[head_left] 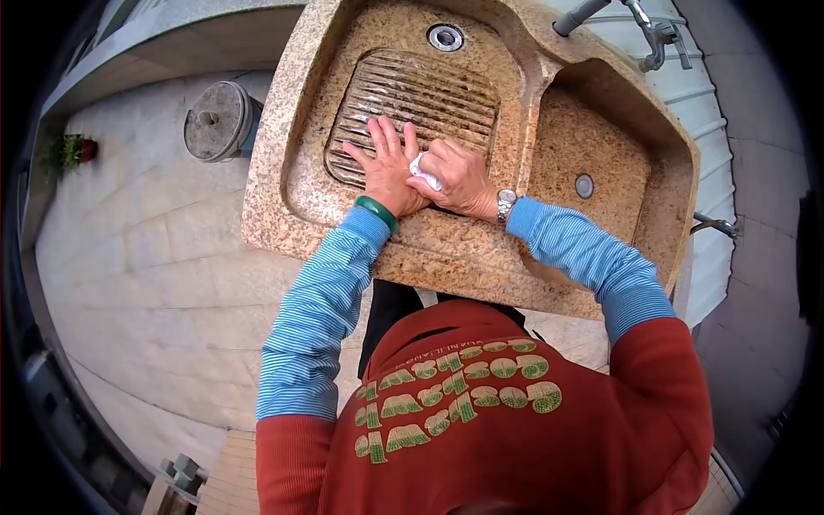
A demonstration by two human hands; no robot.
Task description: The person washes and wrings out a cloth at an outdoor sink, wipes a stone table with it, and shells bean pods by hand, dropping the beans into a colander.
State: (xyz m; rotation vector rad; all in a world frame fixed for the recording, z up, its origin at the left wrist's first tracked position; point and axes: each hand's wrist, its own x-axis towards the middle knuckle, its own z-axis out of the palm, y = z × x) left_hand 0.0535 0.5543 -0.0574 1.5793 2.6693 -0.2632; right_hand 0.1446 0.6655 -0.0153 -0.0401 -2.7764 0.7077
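Observation:
My left hand (393, 173) is open, palm down with fingers spread, over the ribbed washboard (429, 90) moulded into the stone sink. A green bangle (376, 213) circles that wrist. My right hand (463, 176) is closed around a small white piece (423, 170) that looks like a bar of soap, pressed against the back of my left hand. Part of the white piece is hidden by the right fingers. On the right wrist sits a metal watch (506, 204). Blue striped sleeve covers (313, 318) run up both forearms.
The speckled stone sink (266, 193) has a drain (445, 37) beyond the washboard and a second, deeper basin (592, 137) at right. A tap (657, 43) stands at the upper right. Left on the paved floor is a lidded bucket (215, 124); farther left, a potted plant (77, 152).

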